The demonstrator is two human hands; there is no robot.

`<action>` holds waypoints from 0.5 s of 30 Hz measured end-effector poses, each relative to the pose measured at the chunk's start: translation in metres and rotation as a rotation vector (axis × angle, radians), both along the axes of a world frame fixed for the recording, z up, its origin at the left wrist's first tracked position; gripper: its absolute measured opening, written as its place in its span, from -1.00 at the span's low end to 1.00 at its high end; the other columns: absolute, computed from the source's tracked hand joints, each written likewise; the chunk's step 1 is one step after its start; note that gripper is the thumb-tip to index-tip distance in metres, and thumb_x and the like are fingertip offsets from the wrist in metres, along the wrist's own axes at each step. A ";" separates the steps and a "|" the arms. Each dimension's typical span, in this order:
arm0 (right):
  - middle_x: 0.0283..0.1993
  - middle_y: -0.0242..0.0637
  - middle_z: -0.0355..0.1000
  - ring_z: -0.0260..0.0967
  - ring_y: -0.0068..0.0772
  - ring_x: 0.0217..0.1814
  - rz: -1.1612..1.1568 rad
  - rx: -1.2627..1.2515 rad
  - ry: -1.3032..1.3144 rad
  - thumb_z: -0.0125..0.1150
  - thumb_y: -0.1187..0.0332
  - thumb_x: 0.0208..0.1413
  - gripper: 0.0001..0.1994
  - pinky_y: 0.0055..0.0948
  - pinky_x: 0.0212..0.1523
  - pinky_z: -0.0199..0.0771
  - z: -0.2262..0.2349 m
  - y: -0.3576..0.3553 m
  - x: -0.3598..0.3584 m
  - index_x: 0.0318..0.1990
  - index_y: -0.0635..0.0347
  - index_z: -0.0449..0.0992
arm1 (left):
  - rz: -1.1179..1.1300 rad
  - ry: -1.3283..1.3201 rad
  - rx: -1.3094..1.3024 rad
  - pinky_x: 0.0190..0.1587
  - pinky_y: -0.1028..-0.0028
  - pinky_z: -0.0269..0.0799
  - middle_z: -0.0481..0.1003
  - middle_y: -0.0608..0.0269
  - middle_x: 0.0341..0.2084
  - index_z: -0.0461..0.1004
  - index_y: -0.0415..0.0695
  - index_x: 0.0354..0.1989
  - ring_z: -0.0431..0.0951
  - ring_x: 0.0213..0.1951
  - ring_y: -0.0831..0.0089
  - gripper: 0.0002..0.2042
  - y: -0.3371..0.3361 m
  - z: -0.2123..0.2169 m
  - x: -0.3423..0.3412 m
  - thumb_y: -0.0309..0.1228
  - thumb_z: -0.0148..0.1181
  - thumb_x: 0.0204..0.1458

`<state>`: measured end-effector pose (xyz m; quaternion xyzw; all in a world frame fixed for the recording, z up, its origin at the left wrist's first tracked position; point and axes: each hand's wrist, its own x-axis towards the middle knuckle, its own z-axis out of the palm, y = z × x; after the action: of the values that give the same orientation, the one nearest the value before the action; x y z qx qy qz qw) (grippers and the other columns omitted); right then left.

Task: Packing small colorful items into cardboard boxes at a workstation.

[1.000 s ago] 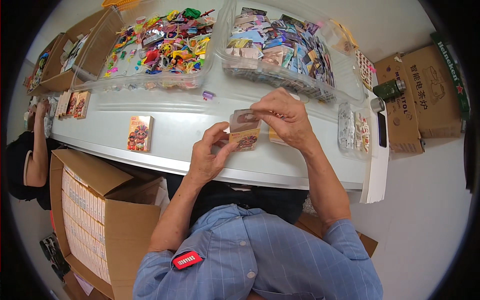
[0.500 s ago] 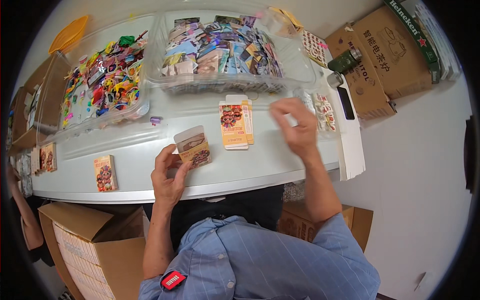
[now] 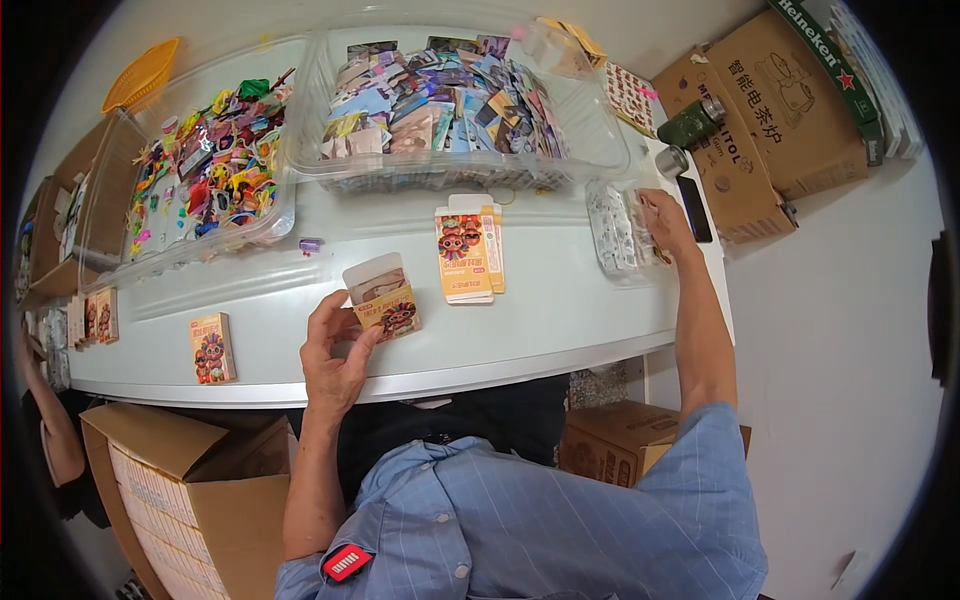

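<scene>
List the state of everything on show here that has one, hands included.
Small box: open on top, flap raised.
Left hand: holding the small box.
Right hand: at the clear tray, fingers partly hidden.
Clear tray: uncovered, holding small items.
Flat cartons: unassembled, overlapping.
Left tabletop box: closed.
Toy bin: uncovered, well filled.
Card bin: uncovered, heaped.
Large cardboard box: open, packed.

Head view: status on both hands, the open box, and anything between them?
Left hand holding open box, flap up. Right hand at clear tray, grip unclear. Two overlapping cartons between the hands.
</scene>
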<state>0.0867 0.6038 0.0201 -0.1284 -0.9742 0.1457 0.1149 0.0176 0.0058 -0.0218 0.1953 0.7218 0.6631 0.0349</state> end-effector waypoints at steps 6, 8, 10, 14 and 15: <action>-0.20 -0.02 0.55 0.52 -0.08 -0.13 -0.074 0.108 0.040 0.12 0.47 0.20 -0.77 -0.31 -0.02 0.48 -0.006 -0.011 -0.009 -0.05 0.34 0.60 | 0.003 -0.043 -0.006 -0.11 0.42 0.57 0.63 0.03 -0.10 0.25 -0.16 0.30 0.66 -0.10 0.34 -0.39 -0.001 0.002 0.000 -0.59 0.38 0.08; -0.27 -0.07 0.57 0.53 -0.19 -0.21 -0.129 0.142 0.115 0.16 0.43 0.20 -0.81 -0.34 -0.08 0.49 0.001 -0.028 -0.007 -0.14 0.33 0.63 | 0.007 -0.045 -0.002 -0.11 0.43 0.57 0.63 0.03 -0.10 0.25 -0.16 0.30 0.66 -0.10 0.34 -0.39 -0.001 0.002 0.000 -0.59 0.37 0.08; -0.27 -0.10 0.59 0.53 -0.27 -0.23 -0.255 -0.027 0.063 0.20 0.40 0.20 -0.81 -0.36 -0.11 0.49 0.015 -0.047 -0.007 -0.16 0.32 0.64 | 0.005 -0.048 0.005 -0.12 0.43 0.57 0.63 0.03 -0.09 0.24 -0.16 0.30 0.66 -0.10 0.34 -0.39 -0.001 0.003 0.000 -0.59 0.37 0.08; -0.31 -0.10 0.59 0.57 -0.29 -0.25 -0.422 -0.327 0.043 0.31 0.35 0.16 -0.80 -0.37 -0.18 0.51 0.029 -0.059 -0.003 -0.20 0.34 0.65 | 0.003 -0.053 0.001 -0.13 0.44 0.57 0.63 0.03 -0.11 0.24 -0.15 0.30 0.66 -0.11 0.35 -0.39 -0.004 0.004 0.000 -0.59 0.38 0.08; -0.31 -0.10 0.59 0.57 -0.29 -0.25 -0.420 -0.327 0.040 0.31 0.35 0.16 -0.80 -0.37 -0.18 0.51 0.027 -0.057 -0.001 -0.20 0.34 0.65 | 0.004 -0.057 0.004 -0.14 0.44 0.57 0.63 0.04 -0.12 0.24 -0.15 0.30 0.66 -0.11 0.36 -0.38 -0.004 0.003 0.000 -0.59 0.38 0.08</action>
<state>0.0852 0.5464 0.0466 -0.3416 -0.8874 0.2764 0.1396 0.0175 0.0017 -0.0184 0.1750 0.7193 0.6701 0.0539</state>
